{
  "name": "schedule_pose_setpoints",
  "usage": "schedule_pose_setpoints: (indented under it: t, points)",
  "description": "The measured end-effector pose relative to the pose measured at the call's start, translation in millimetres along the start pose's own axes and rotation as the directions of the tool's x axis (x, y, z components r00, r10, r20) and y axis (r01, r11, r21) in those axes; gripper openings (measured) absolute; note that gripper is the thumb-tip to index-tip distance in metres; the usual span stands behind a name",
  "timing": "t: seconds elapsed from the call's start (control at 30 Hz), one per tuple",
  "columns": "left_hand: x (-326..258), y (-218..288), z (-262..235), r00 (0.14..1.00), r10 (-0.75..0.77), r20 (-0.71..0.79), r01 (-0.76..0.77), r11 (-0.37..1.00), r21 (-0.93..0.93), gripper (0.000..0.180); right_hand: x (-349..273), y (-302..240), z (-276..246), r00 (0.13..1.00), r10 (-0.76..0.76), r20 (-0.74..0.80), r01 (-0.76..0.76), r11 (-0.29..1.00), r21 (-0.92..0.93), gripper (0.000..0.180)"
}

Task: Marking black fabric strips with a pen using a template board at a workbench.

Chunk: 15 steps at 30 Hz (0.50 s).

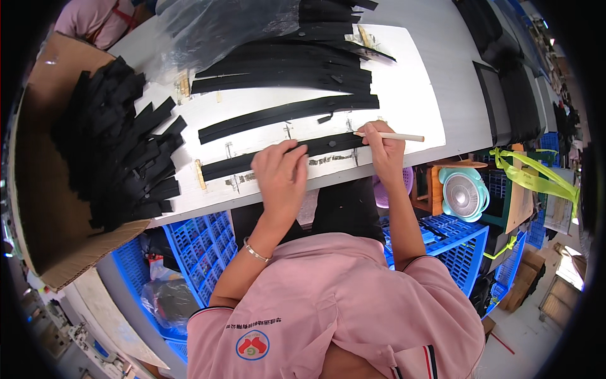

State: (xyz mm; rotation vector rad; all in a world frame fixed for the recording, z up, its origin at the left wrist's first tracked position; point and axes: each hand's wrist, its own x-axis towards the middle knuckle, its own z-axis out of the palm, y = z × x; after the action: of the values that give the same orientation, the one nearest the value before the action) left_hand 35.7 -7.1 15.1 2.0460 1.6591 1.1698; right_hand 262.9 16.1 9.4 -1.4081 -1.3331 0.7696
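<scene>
A black zipper strip [237,166] lies lengthwise on the white board near the table's front edge. My left hand [281,174] rests on its middle, fingers bent and slightly apart, fingertips touching the strip. In my right hand [386,150] is a pale, slim marking pencil [407,137], pinched between thumb and fingers. Its tip points left, at the right end of the strip. A small dark slider [332,144] sits on the strip between my hands. Just beyond lies a second black zipper strip [265,118] with a pull tab [325,118] hanging from it.
Stacked black zippers [284,69] lie farther back, partly under clear plastic film [221,31]. At the left, a cardboard box [38,208] holds a heap of black strips [120,151]. Black cases [514,95] line the right. Blue crates [202,252] and a turquoise fan [465,194] stand below table level.
</scene>
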Motion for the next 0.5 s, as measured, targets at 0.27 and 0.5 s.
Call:
schedule_pose_setpoints:
  t: [0.27, 0.5]
  points:
    - [24, 35, 52, 0.988, 0.143, 0.061, -0.132, 0.979, -0.156, 0.015, 1, 2, 3, 0.998, 0.029, 0.058, -0.030, 0.999, 0.016, 0.020]
    - [20, 35, 58, 0.987, 0.133, 0.087, -0.120, 0.983, -0.136, 0.013, 1, 7, 3, 0.997, -0.026, 0.071, 0.029, 0.998, -0.051, 0.017]
